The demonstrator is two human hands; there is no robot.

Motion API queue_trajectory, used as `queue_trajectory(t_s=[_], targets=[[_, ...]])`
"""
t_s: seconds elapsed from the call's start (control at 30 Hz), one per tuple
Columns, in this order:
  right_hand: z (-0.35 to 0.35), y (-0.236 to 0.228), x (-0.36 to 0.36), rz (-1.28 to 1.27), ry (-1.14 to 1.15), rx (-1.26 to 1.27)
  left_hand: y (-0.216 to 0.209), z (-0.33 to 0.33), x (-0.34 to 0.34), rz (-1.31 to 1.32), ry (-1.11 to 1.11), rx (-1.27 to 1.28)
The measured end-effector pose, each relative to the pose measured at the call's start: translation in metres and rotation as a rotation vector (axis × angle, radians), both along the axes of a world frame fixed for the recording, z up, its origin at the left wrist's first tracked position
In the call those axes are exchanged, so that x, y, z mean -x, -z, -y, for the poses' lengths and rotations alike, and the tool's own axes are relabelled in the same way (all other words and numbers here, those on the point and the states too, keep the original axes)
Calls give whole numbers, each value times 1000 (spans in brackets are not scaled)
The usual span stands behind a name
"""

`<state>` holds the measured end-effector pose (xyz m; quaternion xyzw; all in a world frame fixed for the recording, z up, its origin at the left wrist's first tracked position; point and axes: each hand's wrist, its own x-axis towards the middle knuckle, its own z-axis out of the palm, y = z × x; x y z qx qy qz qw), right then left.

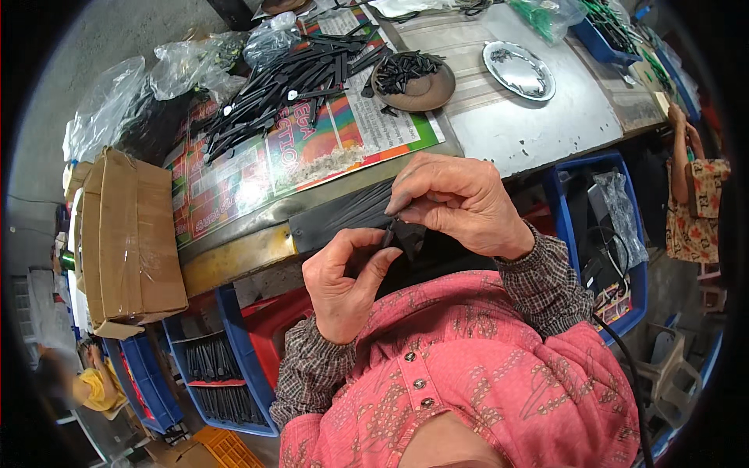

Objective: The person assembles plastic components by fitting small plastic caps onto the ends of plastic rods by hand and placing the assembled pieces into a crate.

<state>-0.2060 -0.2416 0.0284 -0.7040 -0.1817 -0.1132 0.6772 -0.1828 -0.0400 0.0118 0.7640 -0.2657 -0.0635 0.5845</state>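
Note:
Just in front of the table edge, my two hands are close together with fingers pinched. Between the thumb and fingers of my left hand (347, 282) is a small black piece (388, 235), dark and narrow. My right hand (462, 204), a little higher, pinches at the same spot, where a wider black part (409, 236) hangs under its fingertips. Whether these are one part or two I cannot tell. Beyond them, a brown round dish (417, 97) is heaped with short black pieces. To its left, long black strips (296, 86) are piled on a colourful printed sheet (343, 129).
A metal plate (499, 74) with small parts stands at the far right of the table. A cardboard box (133, 242) and clear plastic bags (191, 66) are on the left. Blue crates (253, 359) stand below; another blue bin (636, 304) is at right. Other people are near both sides.

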Motion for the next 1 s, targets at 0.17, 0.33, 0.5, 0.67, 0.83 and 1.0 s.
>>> queue_trajectory(t_s=[0.17, 0.33, 0.5, 0.67, 0.83, 1.0], targets=[[-1, 1, 0, -58, -40, -40, -2, 0, 1, -16, -21, -4], [-5, 1, -2, -93, -10, -89, -2, -1, 1, 6, -26, -23], [-4, 5, -2, -100, -10, -71, 0, -1, 1, 22, -21, -29], [-2, -2, -5, 57, 62, 219, 8, -1, 1, 56, -47, -42], [-2, -3, -9, 104, 55, 295, 15, 3, -1, 233, -113, -89], [-3, 2, -12, 135, 61, 317, 14, 1, -2, 241, -125, -104]])
